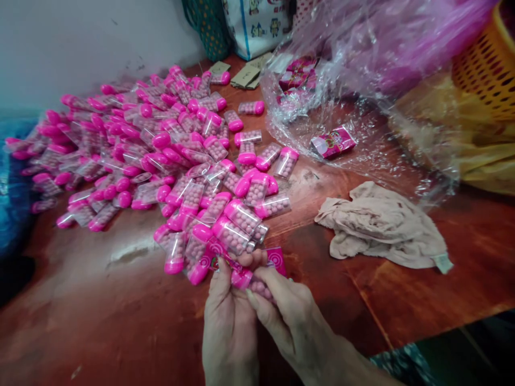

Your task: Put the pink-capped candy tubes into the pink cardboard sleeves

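Observation:
At the bottom middle, my left hand (229,327) is closed on a pink printed carton (276,260) with a swirl pattern, which is partly covered by the fingers. Pinched in my right hand (292,308) is a small clear candy container (261,288) with a pink cap and pink balls inside. Its capped end points at the carton, but I cannot tell whether it is inside. Just beyond both hands lies a large heap of the same candy containers (235,230).
A crumpled beige cloth (382,225) lies on the reddish table (132,321) at right. Clear plastic wrap (362,118) surrounds several printed cartons, including a pink box (333,142). Behind stand a printed bag (257,27), cardboard pieces (246,76) and an orange basket (486,69).

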A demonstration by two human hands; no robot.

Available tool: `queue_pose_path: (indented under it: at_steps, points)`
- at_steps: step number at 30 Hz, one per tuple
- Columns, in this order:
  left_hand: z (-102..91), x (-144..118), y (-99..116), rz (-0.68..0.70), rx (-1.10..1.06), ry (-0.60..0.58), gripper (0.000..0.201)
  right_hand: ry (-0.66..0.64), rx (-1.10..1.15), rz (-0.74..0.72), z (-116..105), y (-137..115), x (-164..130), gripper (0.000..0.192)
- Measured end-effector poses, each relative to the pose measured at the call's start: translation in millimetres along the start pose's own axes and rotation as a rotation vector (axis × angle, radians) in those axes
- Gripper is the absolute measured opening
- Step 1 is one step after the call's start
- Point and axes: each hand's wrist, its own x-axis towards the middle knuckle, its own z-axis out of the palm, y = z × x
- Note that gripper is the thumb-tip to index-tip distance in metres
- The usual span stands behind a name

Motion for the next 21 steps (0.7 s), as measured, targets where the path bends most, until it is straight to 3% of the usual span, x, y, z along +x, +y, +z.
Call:
queue_pose_path:
  at_steps: [3, 9, 12, 17, 21]
  points:
    - [-4.8, 0, -1, 0.056, 0.012, -0.064, 0.046, -0.005, 0.045, 0.004, 0, -2, 1, 0.015]
    - [-16.9, 1, -9, -0.057, 0.103, -0.269, 0.035, 0.061, 0.120, 0.073, -7, -1, 3, 0.013]
    - [-17.6, 1, -11, -0.040, 0.150, -0.298, 0.025, 0.078, 0.109, 0.092, -8, 0, 3, 0.013]
    - [-19.6, 0, -13, 0.004, 0.221, -0.346, 0.029, 0.073, 0.081, 0.052, -8, -4, 1, 0.014]
    - [-22.0, -7, -16, 0.007, 0.230, -0.425, 0.028, 0.146, 0.056, -0.008, -9, -12, -5, 0.018]
